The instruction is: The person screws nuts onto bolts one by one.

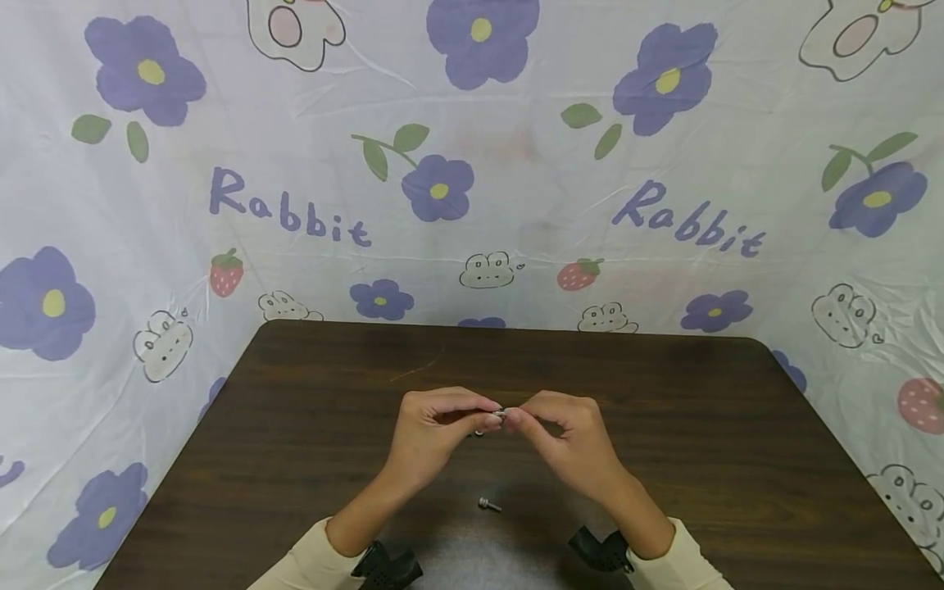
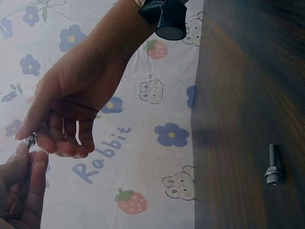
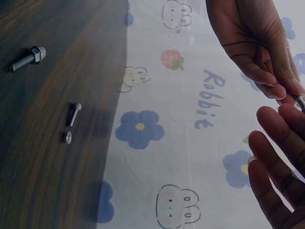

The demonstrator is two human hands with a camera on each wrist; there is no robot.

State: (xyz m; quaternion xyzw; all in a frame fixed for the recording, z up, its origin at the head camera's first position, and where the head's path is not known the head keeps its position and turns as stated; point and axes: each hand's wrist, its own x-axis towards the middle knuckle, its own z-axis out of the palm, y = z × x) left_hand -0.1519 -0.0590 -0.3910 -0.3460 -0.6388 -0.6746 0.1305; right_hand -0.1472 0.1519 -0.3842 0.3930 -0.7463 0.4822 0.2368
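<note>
Cream sleeves [image 1: 310,559], two of them, are cut off by the bottom edge of the head view, with one black wrist device [image 1: 387,567] worn at each cuff. Above, one small metal piece [image 1: 501,413] is pinched at both ends: by thumb and fingertips of the left hand [image 1: 431,426] at its nine o'clock, and likewise by the right hand [image 1: 571,434] at its three. Most of it is covered by fingertips, so its exact shape cannot be made out; its long axis seems to be laid roughly from nine to three. In the right wrist view it is cropped by the edge.

On the dark table [image 1: 295,459], one bolt [image 1: 489,506] is seen at six o'clock from the piece, its shank pointed toward four. One smaller screw [image 3: 74,114] and one metal ring [image 3: 68,138], just beyond its tip, are largely hidden in the head view.
</note>
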